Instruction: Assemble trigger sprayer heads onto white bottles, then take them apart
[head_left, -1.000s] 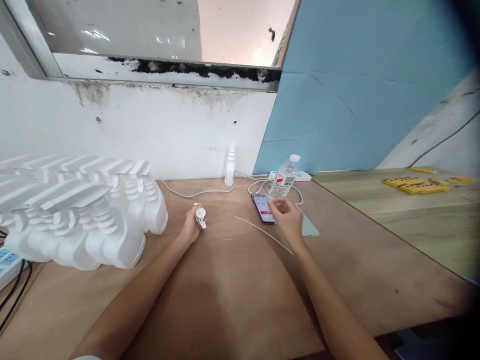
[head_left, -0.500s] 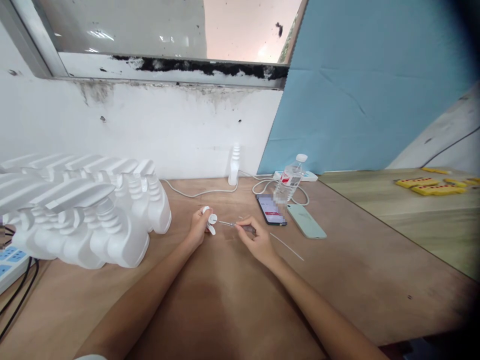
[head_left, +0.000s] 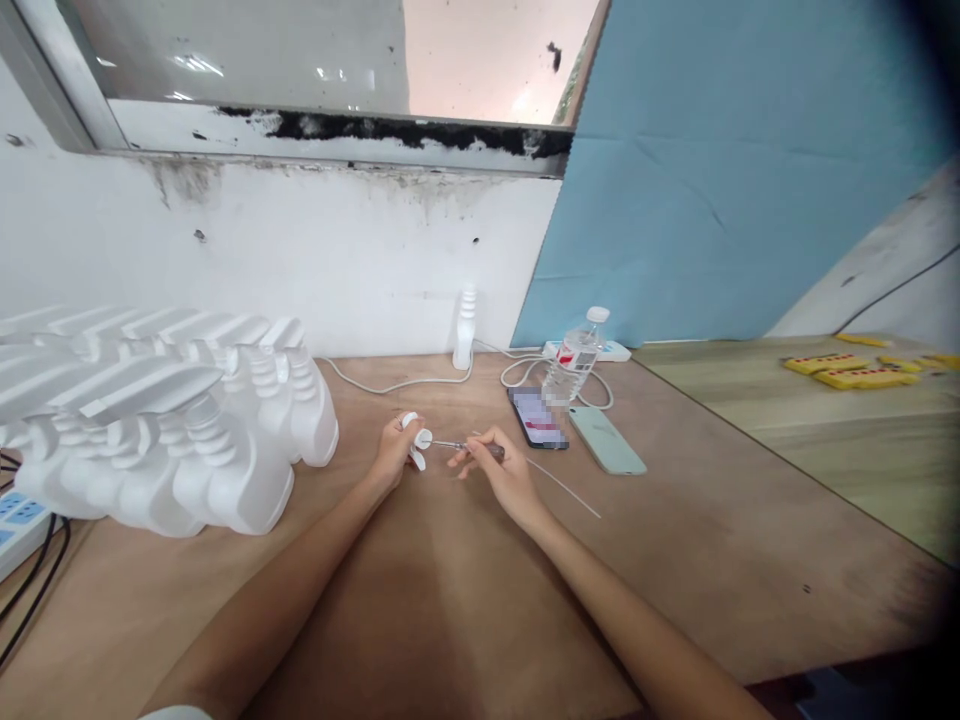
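Wall [head_left: 337,270]: white, scuffed, beyond both hands, a window [head_left: 247,60] above.
Table [head_left: 450,610]: brown wood, beneath both grips.
Right hand [head_left: 510,472]: pinching the screwdriver.
Left hand [head_left: 392,452]: fingers curled around the white part.
Screwdriver [head_left: 448,444]: spans between the grips, tip at the part's round face; probably best kept square to it, pressed gently.
White part [head_left: 423,439]: in the left grip; a firm hold should stop it twisting.

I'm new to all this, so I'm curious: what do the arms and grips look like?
The left grip and right grip are a person's bare hands, ungloved. The left arm and right arm show no watch or cables; white cloth, probably a sleeve, edges the left one.
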